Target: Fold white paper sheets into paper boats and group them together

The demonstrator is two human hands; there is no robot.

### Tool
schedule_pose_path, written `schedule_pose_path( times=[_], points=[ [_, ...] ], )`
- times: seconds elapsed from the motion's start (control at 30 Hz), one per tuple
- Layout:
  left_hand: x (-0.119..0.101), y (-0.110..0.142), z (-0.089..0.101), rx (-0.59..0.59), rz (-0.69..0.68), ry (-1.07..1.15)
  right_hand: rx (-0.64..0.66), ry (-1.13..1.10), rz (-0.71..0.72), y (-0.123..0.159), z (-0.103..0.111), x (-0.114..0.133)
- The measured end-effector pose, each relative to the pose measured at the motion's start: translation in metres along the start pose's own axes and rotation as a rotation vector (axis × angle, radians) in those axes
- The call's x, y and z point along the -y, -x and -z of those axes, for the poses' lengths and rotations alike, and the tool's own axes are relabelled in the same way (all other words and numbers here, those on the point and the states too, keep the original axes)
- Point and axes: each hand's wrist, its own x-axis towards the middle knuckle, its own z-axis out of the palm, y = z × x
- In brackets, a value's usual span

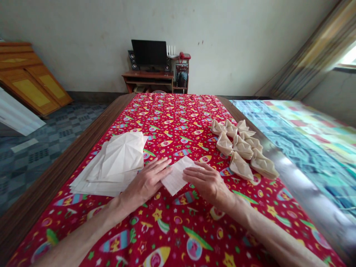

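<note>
A small folded square of white paper (175,177) lies turned like a diamond on the red patterned cloth (178,226). My left hand (151,174) rests flat at its left corner, fingers stretched out and touching the edge. On the opposite side my right hand (207,180) lies over the paper's right part, its fingers extended and covering that corner. A stack of creased white paper sheets (122,155) sits just left of my left hand. Beyond my right hand stand several folded paper boat-like shapes (243,147), grouped together.
The cloth covers a table with a brown wooden edge (91,129). Against the far wall, a small desk (150,75) carries a monitor (149,53), speakers and a red telephone (183,56). A bed with a blue checked cover (278,129) adjoins the right side; a wooden cabinet (33,81) stands left.
</note>
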Motion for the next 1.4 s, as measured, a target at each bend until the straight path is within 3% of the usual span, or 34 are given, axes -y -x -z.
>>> schedule_pose_path(
  times=[0.17, 0.33, 0.5, 0.63, 0.73, 0.87, 1.23, 1.4],
  points=[
    [-0.017, -0.006, 0.01, -0.05, -0.159, 0.019, 0.01, 0.035, -0.109, 0.015, 0.002, -0.014],
    [-0.042, -0.009, 0.011, -0.075, -0.212, 0.07, 0.159, 0.275, -0.14, 0.029, 0.006, 0.007],
    [-0.044, -0.005, 0.001, 0.01, -0.109, 0.245, 0.244, 0.262, -0.242, 0.03, 0.016, 0.033],
    [-0.039, -0.005, -0.003, 0.067, -0.02, 0.311, 0.203, 0.082, -0.279, 0.033, 0.014, 0.024],
    [-0.033, -0.007, -0.005, 0.023, 0.059, 0.381, 0.119, -0.081, -0.349, 0.036, 0.011, 0.014],
    [-0.029, -0.01, -0.008, -0.063, 0.154, 0.491, 0.108, -0.21, -0.522, 0.033, 0.009, 0.008],
    [-0.03, -0.024, -0.009, 0.03, 0.449, 0.279, 0.192, 0.051, -0.713, 0.017, 0.002, 0.006],
    [-0.033, -0.03, -0.007, 0.054, 0.466, 0.156, 0.277, 0.161, -0.731, 0.009, 0.003, 0.005]
  ],
)
